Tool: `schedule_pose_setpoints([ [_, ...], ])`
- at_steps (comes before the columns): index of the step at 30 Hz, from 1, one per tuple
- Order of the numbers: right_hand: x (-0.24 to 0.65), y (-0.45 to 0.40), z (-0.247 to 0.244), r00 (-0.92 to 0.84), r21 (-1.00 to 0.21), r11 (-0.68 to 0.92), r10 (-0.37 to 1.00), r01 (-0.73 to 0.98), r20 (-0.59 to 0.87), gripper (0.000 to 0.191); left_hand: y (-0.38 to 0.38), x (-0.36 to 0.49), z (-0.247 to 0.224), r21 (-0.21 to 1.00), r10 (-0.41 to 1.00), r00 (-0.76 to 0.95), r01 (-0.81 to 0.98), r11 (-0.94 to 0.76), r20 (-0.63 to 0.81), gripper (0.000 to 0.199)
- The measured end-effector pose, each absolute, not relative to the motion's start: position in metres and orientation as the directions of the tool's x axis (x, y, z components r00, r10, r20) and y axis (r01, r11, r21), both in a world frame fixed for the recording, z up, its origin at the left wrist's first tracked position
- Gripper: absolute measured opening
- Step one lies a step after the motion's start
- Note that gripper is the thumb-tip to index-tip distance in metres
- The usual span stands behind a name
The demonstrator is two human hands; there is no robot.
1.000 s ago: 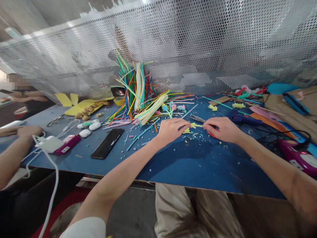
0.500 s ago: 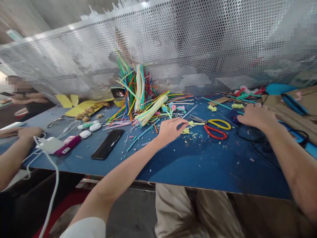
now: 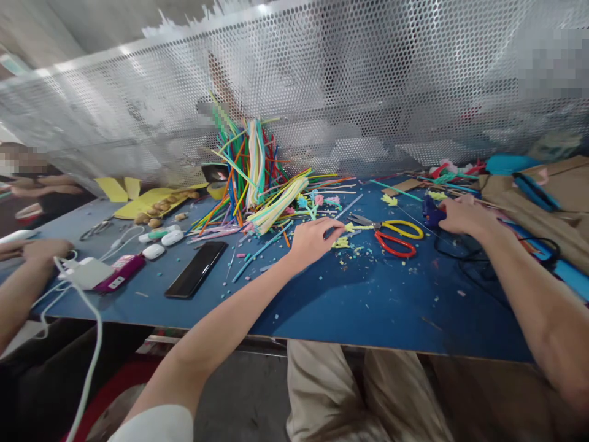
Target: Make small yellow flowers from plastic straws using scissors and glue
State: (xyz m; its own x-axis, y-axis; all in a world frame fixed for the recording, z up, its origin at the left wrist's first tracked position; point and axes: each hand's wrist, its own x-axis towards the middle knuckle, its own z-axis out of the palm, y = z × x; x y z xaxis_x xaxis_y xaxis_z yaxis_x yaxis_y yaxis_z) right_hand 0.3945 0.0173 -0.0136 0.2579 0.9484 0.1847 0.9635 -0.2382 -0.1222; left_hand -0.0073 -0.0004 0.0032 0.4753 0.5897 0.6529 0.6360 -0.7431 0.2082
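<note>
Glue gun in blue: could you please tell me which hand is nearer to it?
Right. The right hand is at the glue gun; the left hand is farther left, beyond the scissors.

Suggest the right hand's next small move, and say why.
The right hand should probably lift the blue glue gun over the scissors toward the yellow piece: it is at the gun, the left hand pinches that piece, and the scissors lie between them.
</note>
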Motion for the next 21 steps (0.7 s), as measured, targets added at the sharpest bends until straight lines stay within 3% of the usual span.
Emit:
schedule_pose_setpoints([
  [3, 0.383, 0.006, 0.002, 0.318, -0.099, -0.304, 0.929, 0.948, 0.190, 0.047, 0.001, -0.008, 0.003, 0.216, 0.605, 0.447, 0.658, -0.721, 0.658, 0.021],
  [6, 0.372, -0.001, 0.019, 0.360, -0.219, -0.297, 0.859, 0.930, 0.365, 0.050, 0.002, -0.009, 0.003, 0.225, 0.618, 0.424, 0.673, -0.704, 0.662, 0.020],
  [11, 0.354, -0.003, 0.029, 0.310, -0.447, 0.007, 0.711, 0.895, 0.631, 0.044, 0.004, -0.010, 0.002, 0.216, 0.609, 0.433, 0.668, -0.712, 0.665, 0.023],
  [13, 0.342, -0.008, 0.028, 0.217, -0.519, 0.174, 0.764, 0.837, 0.607, 0.038, 0.005, -0.010, 0.001, 0.203, 0.589, 0.460, 0.647, -0.734, 0.665, 0.024],
  [16, 0.321, -0.018, 0.024, -0.122, -0.647, 0.462, 0.858, 0.607, 0.499, 0.032, 0.006, -0.012, 0.000, 0.178, 0.542, 0.508, 0.598, -0.781, 0.669, 0.023],
  [19, 0.305, -0.026, 0.020, -0.362, -0.754, 0.500, 0.858, 0.425, 0.365, 0.030, 0.006, -0.012, 0.000, 0.157, 0.501, 0.540, 0.558, -0.814, 0.676, 0.023],
  [21, 0.300, -0.030, 0.019, -0.445, -0.761, 0.530, 0.822, 0.373, 0.355, 0.029, 0.005, -0.012, 0.001, 0.146, 0.482, 0.550, 0.543, -0.827, 0.682, 0.023],
])
